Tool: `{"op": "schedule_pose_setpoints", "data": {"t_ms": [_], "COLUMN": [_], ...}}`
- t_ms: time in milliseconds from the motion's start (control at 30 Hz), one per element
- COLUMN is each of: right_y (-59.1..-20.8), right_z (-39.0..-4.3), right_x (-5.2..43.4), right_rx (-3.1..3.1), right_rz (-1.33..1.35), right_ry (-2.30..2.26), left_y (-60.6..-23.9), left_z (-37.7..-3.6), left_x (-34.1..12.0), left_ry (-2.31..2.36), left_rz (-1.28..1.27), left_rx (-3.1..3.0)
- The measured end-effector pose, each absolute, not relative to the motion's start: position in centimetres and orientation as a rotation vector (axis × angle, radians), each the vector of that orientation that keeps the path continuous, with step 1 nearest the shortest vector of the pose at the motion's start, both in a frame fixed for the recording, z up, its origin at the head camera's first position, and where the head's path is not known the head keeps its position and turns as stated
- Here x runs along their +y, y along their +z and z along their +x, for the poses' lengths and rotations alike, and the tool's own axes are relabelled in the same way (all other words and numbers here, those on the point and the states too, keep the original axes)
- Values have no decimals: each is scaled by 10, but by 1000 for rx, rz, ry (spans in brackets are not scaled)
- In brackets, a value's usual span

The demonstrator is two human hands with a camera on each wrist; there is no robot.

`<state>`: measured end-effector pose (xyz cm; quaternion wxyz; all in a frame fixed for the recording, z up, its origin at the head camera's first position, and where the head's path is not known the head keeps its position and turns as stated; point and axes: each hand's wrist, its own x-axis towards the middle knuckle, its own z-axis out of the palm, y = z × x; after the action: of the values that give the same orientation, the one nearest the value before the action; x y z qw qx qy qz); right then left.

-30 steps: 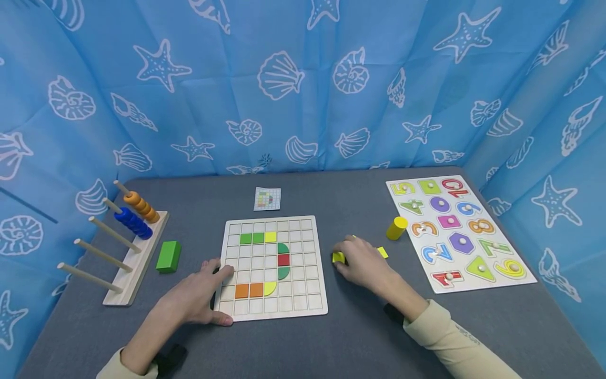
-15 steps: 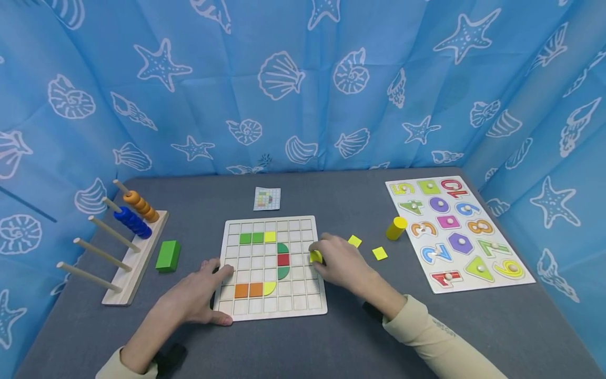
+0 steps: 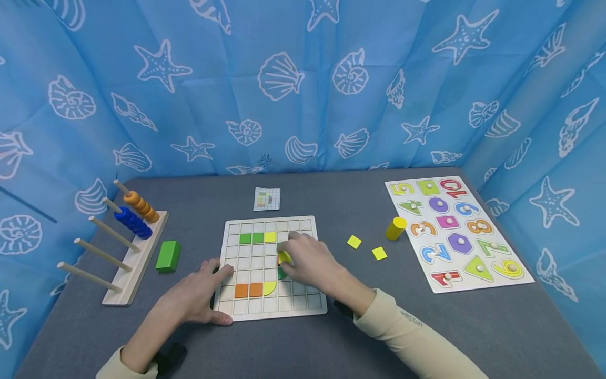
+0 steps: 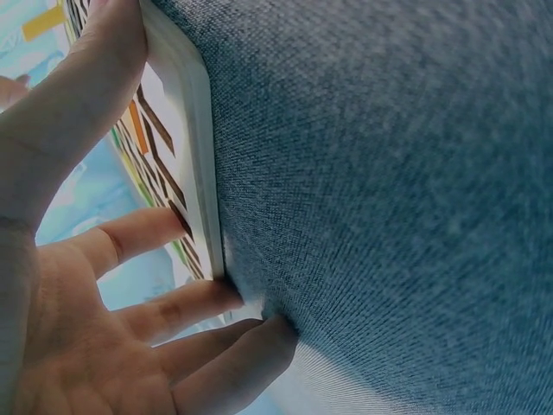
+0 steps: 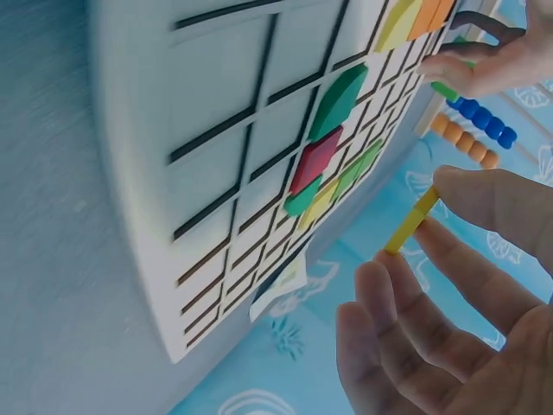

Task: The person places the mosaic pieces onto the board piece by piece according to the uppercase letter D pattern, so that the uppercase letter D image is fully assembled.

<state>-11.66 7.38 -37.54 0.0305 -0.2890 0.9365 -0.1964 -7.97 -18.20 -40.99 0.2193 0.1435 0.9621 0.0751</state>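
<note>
Between the thumb and fingers of my right hand (image 3: pixel 314 263) is a thin yellow tile (image 5: pixel 412 223), pinched by its edges over the middle of a white grid board (image 3: pixel 307 304). Beneath it in the head view, a red square tile (image 5: pixel 316 161) and green rounded tiles (image 5: pixel 339 102) are partly covered. My left hand (image 3: pixel 196 295) rests along the board's left edge, thumb near the front corner, fingers spread. Green square tiles (image 3: pixel 245 238) and a yellow square (image 3: pixel 270 237) form the back row; orange tiles (image 3: pixel 241 290) and a yellow rounded tile (image 3: pixel 269 288) form the front row.
Two yellow tiles (image 3: pixel 354 241) lie right of the board, near a yellow cylinder (image 3: pixel 395 228) and a number puzzle (image 3: pixel 459 279). Leftward stand a green block (image 3: pixel 168 256) and a peg rack with beads (image 3: pixel 125 295). Behind the board lies a pattern card (image 3: pixel 267 199).
My right hand has carried the yellow tile leftward from the table beside the board to above its middle, uncovering two yellow tiles. My left hand has stayed in place.
</note>
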Motion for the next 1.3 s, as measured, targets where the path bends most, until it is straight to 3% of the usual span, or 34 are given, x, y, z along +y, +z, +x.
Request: {"op": "schedule_pose_setpoints", "data": {"t_ms": [733,1300], "right_y": [-385,-404], "right_z": [-115,-115], "right_x": [12,-7], "right_rx": [2771,2745], "right_rz": [-1022,-1037], "right_ry": [-500,-434], "left_y": [-409,-410], "left_z": [-81,-81], "left_x": [-184,-185], "left_ry": [219,235], "left_rz": [409,421], "left_rx": [2647,2650]}}
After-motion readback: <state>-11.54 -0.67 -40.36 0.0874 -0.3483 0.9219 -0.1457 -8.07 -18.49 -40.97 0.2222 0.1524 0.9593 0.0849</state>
